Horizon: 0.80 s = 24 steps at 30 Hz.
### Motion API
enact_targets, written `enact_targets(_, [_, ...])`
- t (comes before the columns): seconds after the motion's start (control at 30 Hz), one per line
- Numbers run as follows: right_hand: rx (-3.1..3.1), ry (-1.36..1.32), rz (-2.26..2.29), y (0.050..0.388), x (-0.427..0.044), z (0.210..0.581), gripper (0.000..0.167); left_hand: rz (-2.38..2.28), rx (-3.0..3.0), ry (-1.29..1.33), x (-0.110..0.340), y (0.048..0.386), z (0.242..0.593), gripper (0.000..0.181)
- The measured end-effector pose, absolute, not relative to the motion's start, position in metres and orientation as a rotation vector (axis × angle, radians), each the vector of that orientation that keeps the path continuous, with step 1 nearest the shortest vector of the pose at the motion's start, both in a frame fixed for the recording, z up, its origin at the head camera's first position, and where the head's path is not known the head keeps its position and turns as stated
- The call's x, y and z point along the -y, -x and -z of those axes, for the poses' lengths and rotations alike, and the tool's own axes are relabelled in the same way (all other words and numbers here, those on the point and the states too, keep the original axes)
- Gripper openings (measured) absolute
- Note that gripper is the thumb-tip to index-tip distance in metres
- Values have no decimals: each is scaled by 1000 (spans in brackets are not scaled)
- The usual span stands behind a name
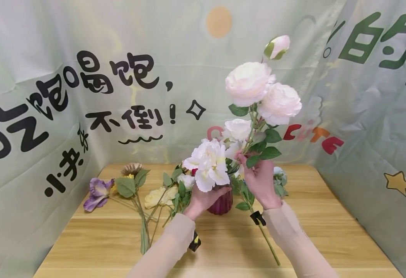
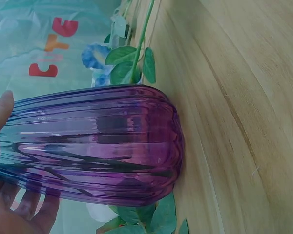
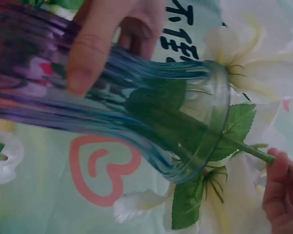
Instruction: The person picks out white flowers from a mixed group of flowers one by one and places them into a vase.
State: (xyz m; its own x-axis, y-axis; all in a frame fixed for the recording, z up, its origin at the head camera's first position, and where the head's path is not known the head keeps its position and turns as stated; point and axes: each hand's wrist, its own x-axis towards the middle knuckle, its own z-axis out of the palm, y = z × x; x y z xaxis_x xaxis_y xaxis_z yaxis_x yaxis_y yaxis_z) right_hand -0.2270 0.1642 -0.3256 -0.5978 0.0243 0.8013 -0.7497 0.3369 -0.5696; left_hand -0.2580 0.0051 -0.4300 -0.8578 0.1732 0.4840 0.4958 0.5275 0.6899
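Note:
My left hand (image 1: 206,200) grips a ribbed glass vase (image 2: 97,146), purple at its base and blue toward the mouth, with thumb and fingers on opposite sides. The vase stands upright on the table. Stems and leaves show inside it, and white lilies (image 1: 209,164) hang over its rim. My right hand (image 1: 260,179) pinches the green stem (image 3: 251,149) of a branch with pale pink peony-like blooms (image 1: 249,84) and a bud (image 1: 278,47), just above the vase mouth. In the right wrist view, that stem runs to the glass rim (image 3: 219,117); its lower end cannot be made out.
Left of the vase lie a purple flower (image 1: 98,193), a brown flower (image 1: 131,168) and a pale yellow flower (image 1: 159,197). A leafy stem with a black tag (image 1: 258,218) lies to the right. Blue flowers (image 1: 280,175) lie behind the right hand. Printed cloth (image 1: 175,46) surrounds the wooden table (image 1: 328,231).

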Motion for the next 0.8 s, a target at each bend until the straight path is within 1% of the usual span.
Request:
enact_targets(0.13, [1940,-662,-1167,229,-165,330,18,1310,2373,555,-5,259,429,72])
enact_targets(0.2, [1983,-650,-1131,230,-165,332,13,1344,2365,543,-5,260,429,75])
enact_targets(0.37, [2071,-604,-1141,230,-167,336,17,1307,2377,551,-4,260,429,73])
enact_targets(0.47, [2122,-572,-1129,230,-168,338,12,1220,2373,590,-5,260,428,72])
enact_targets(0.57, [2156,-561,-1126,231,-168,340,15,1168,2356,613,-5,259,428,72])
enact_targets(0.7, [2179,-571,-1136,232,-169,339,31,1199,2315,627,-4,258,428,70])
enact_targets(0.8, [2216,-561,-1117,231,-169,338,35,1211,2287,638,-4,258,429,70])
